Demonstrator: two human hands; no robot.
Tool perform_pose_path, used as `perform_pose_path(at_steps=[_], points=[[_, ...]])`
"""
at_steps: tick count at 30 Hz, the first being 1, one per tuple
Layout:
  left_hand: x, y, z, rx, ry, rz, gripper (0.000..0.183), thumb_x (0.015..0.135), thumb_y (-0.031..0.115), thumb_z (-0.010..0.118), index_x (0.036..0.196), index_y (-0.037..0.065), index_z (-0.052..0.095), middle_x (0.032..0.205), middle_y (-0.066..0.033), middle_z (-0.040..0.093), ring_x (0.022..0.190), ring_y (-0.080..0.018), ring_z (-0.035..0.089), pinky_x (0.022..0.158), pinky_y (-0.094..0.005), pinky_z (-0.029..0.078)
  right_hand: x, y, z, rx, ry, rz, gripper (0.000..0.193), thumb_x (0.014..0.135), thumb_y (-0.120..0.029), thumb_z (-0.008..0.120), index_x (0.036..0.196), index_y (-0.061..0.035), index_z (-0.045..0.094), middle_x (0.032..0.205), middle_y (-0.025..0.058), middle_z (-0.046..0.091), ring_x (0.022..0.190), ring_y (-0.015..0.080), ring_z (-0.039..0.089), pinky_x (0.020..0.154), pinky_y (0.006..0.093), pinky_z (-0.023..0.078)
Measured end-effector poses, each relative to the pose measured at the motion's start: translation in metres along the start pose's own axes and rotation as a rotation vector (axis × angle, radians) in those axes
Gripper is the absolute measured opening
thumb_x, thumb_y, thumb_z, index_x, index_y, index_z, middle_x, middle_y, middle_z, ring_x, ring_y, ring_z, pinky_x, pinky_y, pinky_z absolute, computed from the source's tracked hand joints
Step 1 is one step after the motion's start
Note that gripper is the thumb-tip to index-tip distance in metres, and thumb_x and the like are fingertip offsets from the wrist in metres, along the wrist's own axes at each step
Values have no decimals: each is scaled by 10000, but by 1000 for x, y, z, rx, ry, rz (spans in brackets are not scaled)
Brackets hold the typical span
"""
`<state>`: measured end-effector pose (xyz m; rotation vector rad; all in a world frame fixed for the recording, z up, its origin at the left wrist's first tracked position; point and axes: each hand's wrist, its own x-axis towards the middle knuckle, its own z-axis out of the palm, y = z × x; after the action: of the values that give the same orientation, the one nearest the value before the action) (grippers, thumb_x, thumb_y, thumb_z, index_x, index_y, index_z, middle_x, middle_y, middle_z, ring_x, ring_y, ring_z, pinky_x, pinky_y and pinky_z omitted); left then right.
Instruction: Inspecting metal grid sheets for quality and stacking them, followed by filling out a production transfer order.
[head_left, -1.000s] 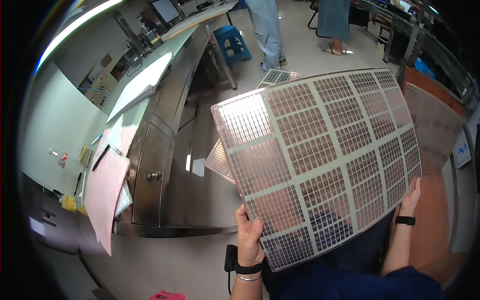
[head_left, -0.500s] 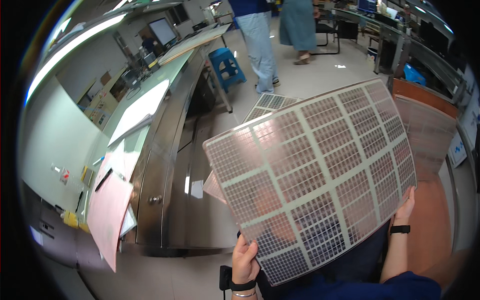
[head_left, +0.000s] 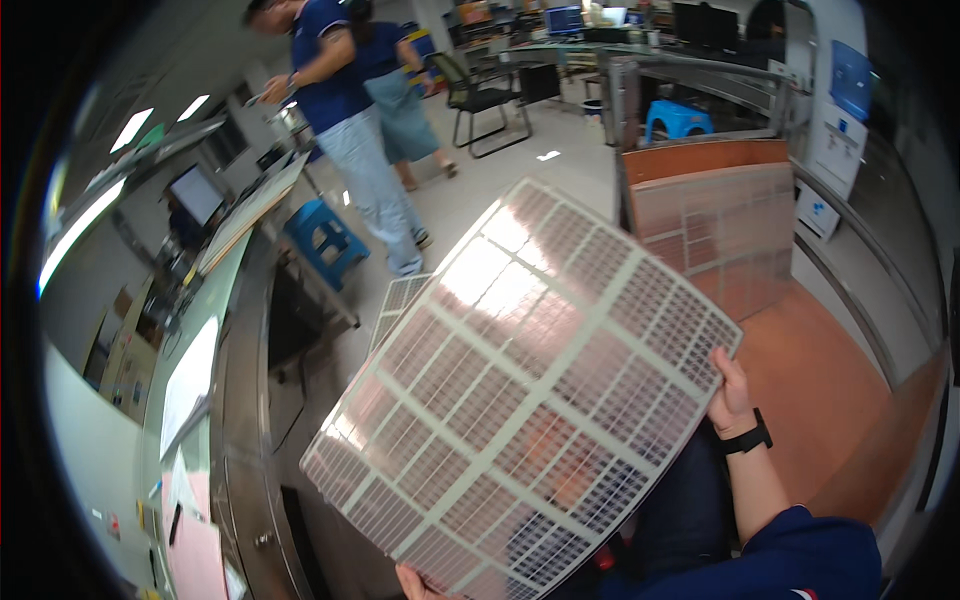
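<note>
A large, thin, copper-coloured circuit board panel (head_left: 545, 375) with pale green grid lines is held tilted in front of me, light glaring off its upper part. My right hand (head_left: 732, 390) grips its right corner, a dark band on the wrist. My left hand (head_left: 415, 584) is at the panel's lower edge, mostly cut off by the bottom of the picture; its visible fingers are closed on the edge. Behind the held panel, part of another gridded panel (head_left: 400, 297) shows. To the right, similar copper-coloured panels (head_left: 715, 235) stand on edge against an orange-brown board (head_left: 700, 155).
A glass-topped workbench (head_left: 222, 335) runs along the left, with papers (head_left: 190, 385), a pink sheet (head_left: 197, 560) and a black pen (head_left: 176, 523). Blue stools (head_left: 326, 240) and an office chair (head_left: 475, 95) stand beyond. Two people (head_left: 345, 130) are on the floor ahead. A metal rail (head_left: 850, 285) borders the right.
My view has swung right. The panel has turned in my hands, its right end now lower and nearer the upright panels. My left hand has dropped toward the picture's bottom edge.
</note>
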<state>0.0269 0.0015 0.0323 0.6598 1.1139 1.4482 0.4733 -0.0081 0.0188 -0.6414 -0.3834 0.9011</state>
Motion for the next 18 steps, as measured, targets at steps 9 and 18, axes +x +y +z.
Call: perform_pose_path(at_steps=[9, 18], points=[[13, -22, -30, 33, -31, -96, 497, 948, 338, 383, 1309, -2, 372, 1279, -132, 442, 1143, -269, 431, 956, -386, 361, -12, -21, 31, -213, -129, -19, 473, 883, -153, 552, 1289, -18, 350, 1232, 88, 471, 1120, 182, 473, 939, 339, 398], [8, -9, 22, -232, -15, -259, 513, 936, 365, 403, 1332, 43, 354, 1370, -128, 372, 1231, -297, 366, 1045, -462, 282, -32, 12, 33, 292, -452, 111, 447, 907, -151, 490, 1307, -41, 323, 1250, 86, 456, 1158, 204, 438, 987, 374, 347]])
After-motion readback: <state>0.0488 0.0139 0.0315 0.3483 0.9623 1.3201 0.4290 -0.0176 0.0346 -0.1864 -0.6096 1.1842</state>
